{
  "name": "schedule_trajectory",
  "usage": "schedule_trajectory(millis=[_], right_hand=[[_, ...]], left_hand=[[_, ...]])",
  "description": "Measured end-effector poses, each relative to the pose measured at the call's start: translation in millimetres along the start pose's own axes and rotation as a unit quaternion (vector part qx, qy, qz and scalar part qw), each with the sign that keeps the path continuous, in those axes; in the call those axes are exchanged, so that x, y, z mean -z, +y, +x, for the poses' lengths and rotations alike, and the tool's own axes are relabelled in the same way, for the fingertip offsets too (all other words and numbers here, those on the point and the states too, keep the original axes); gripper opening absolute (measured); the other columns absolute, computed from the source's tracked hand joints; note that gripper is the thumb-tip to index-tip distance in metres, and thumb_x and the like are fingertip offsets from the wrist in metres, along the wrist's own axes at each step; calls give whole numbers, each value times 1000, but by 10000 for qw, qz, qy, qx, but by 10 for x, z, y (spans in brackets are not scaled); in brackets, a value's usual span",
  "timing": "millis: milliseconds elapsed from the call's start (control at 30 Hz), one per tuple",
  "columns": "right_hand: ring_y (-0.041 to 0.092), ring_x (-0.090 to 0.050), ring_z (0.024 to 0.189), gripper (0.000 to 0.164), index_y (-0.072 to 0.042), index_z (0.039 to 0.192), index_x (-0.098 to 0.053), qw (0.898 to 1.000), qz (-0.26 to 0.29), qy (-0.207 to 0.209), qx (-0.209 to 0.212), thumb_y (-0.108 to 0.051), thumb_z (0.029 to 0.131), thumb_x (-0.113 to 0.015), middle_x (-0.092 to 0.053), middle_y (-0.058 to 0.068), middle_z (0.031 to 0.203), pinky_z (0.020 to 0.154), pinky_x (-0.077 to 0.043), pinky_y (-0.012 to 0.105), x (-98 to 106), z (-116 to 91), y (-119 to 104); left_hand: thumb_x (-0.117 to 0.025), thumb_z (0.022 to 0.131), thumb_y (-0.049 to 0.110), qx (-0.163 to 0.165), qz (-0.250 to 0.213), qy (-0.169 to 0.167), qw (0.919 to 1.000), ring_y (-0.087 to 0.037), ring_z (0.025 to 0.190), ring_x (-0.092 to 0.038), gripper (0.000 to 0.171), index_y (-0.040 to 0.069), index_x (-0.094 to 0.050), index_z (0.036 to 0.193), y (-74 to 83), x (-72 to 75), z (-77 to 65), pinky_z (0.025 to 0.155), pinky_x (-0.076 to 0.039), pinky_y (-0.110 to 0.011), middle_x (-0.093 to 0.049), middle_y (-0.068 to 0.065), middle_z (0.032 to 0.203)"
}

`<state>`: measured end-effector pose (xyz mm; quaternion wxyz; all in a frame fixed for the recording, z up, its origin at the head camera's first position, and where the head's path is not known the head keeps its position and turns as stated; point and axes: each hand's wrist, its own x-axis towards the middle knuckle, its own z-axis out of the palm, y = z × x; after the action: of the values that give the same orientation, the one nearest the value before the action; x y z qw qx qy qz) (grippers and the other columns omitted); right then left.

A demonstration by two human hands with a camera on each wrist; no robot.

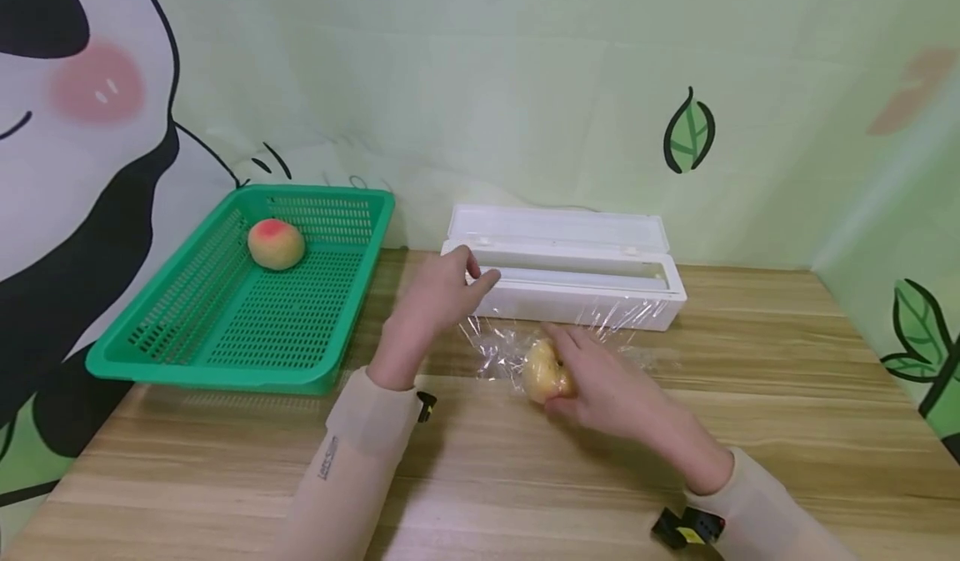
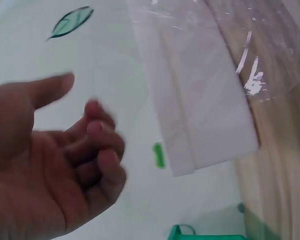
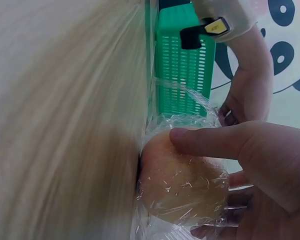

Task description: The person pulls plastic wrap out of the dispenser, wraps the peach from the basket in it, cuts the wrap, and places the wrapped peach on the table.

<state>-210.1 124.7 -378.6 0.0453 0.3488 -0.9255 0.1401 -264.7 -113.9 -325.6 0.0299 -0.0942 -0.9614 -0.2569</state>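
My right hand (image 1: 603,382) grips a yellowish-pink peach (image 1: 542,373) on the table, thumb on the near side and fingers over the far side. Clear cling film (image 3: 172,210) lies wrinkled around the peach, and a sheet of it stretches up to the white cling film box (image 1: 570,304). Above the left end of that box hovers my left hand (image 1: 442,288), its fingers loosely bent. In the left wrist view nothing sits between the left thumb and fingers. The box's lid (image 1: 558,226) stands raised, with a film roll (image 1: 577,278) inside.
A green plastic basket (image 1: 341,353) stands at the left of the wooden table (image 1: 757,386), holding one unwrapped peach (image 1: 276,244). Behind the table hangs a pale green backdrop (image 1: 517,111) printed with a panda and leaves.
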Motion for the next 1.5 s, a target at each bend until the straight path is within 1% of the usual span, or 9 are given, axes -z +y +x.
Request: schedule_trajectory(millis=[167,300,400,567,667,833,1067,1300,1500], right_hand=[[24,-54,116,84,0,143,-40,9999,85,84,92,-29,77,-84,-53,9,128,97,-42,36,-12,10,29],[22,-55,113,78,-1,139,-44,9998,97,102,120,-28,78,-84,-54,6,123,95,-44,35,-18,12,57],[22,-56,112,77,-1,138,-45,9999,101,79,112,-28,78,-83,-55,6,121,94,-44,34,-15,15,70],[20,-56,109,75,-2,138,-45,9999,110,48,93,-30,79,-82,-55,4,118,92,-44,33,-6,27,80],[20,-55,109,73,-3,137,-47,9999,127,41,79,-31,80,-82,-55,4,120,92,-44,34,-4,37,86],[22,-51,119,72,-2,136,-50,9996,239,98,151,-29,79,-84,-50,7,130,100,-39,36,9,59,92],[25,-49,119,73,-2,136,-52,9998,180,100,-37,-28,77,-86,-47,8,131,99,-39,38,29,45,110],[26,-49,121,80,0,142,-46,9998,117,112,-80,-30,79,-85,-48,11,132,100,-39,38,41,42,131],[24,-56,113,75,2,137,-44,9993,339,116,-95,-28,80,-83,-55,10,125,95,-44,36,31,53,165]], left_hand=[[-56,92,61,106,114,-1303,9914,-16,71,-60,53,10,-55,108,39,67,-122,62,-44,-29,-62,2,78],[-67,91,48,-140,-415,-2309,9720,-19,74,-64,54,7,-49,123,-2,67,-144,67,-46,-29,-65,-1,79],[-72,92,29,-392,-981,-2622,9592,-21,76,-65,51,5,-45,128,-52,34,-130,68,-47,-27,-67,-3,80],[-70,91,4,-565,-1866,-2418,9505,-26,78,-67,40,0,-47,123,-118,5,-97,72,-52,-33,-67,-7,81],[-69,91,1,-511,-2015,-2373,9489,-32,79,-67,31,-2,-50,116,-154,26,-93,72,-53,-36,-65,-10,79],[-67,91,-1,-239,-2052,-2379,9491,-30,78,-67,16,-4,-58,103,-224,78,-92,72,-54,-36,-65,-12,79],[-70,89,1,-47,-1110,-2171,9698,-21,70,-65,6,2,-65,86,-312,109,-86,65,-51,-26,-64,-7,77],[-66,92,1,4,-1162,-1974,9734,-23,70,-64,4,1,-65,97,-339,126,-68,65,-50,-26,-63,-10,81],[-63,96,15,-132,-290,-1485,9884,-22,79,-58,14,5,-67,105,-278,146,-85,67,-46,-29,-62,-7,87]])
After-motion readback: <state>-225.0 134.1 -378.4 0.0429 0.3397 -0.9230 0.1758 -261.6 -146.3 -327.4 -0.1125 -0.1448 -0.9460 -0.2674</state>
